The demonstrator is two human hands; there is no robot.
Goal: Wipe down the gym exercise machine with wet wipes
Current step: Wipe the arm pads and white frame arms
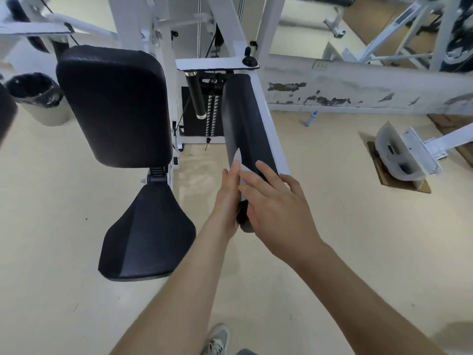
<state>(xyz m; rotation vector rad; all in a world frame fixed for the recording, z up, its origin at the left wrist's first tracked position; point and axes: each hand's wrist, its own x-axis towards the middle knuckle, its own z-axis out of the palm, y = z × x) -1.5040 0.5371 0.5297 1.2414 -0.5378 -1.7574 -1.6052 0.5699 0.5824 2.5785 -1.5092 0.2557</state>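
A white-framed gym machine (143, 24) stands in front of me with a black back pad (112, 103) and a black seat (146, 237). To their right a long black arm pad (245, 119) on a white bar runs toward me. A white wet wipe (242, 167) lies pressed on the near end of that pad. My left hand (229, 198) lies flat against the pad's left side with its fingertips on the wipe. My right hand (276, 208) rests on the pad's top and right side, fingers spread, touching the wipe.
A bin with a black liner (35, 96) stands at the far left. A black handle grip (195, 96) and a weight stack (212, 114) sit behind the pads. A small spray bottle (311, 119) lies by the peeling wall, and another machine's footplate (404, 152) is at the right.
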